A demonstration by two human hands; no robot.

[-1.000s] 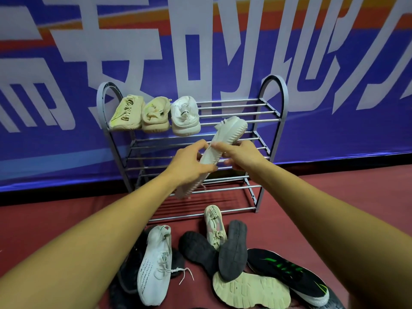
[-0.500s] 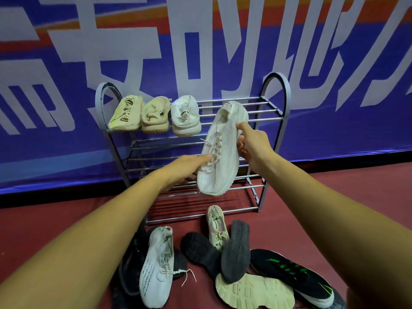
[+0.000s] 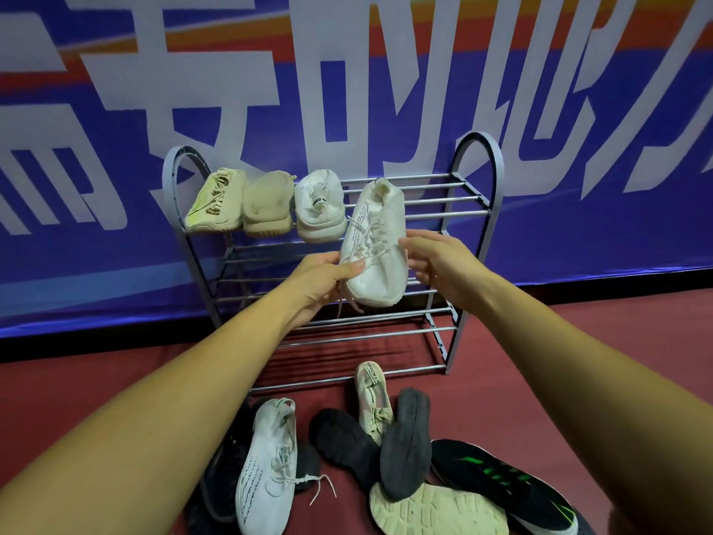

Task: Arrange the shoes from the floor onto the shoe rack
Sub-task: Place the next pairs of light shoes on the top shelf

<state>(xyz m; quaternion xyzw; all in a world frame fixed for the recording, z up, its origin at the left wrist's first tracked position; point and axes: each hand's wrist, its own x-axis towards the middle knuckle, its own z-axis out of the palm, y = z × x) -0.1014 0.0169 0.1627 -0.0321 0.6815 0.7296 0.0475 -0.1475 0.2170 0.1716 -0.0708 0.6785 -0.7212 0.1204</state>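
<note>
White knit lace-up sneaker [image 3: 376, 249] runs lengthwise away from the viewer, heel toward the grey metal rack's [image 3: 478, 210] top shelf, toe nearest; left hand [image 3: 328, 281] pinches its toe, right hand [image 3: 443, 264] cups its side.

On the heel tab of the beige shoe [image 3: 372, 399] lying on the floor just in front of the rack's lowest rail, you can read letters like "PROREN". The banner [image 3: 540, 110] behind carries large white characters, cropped and not readable. Print on the white shoe [image 3: 376, 245] you hold is too small.
</note>
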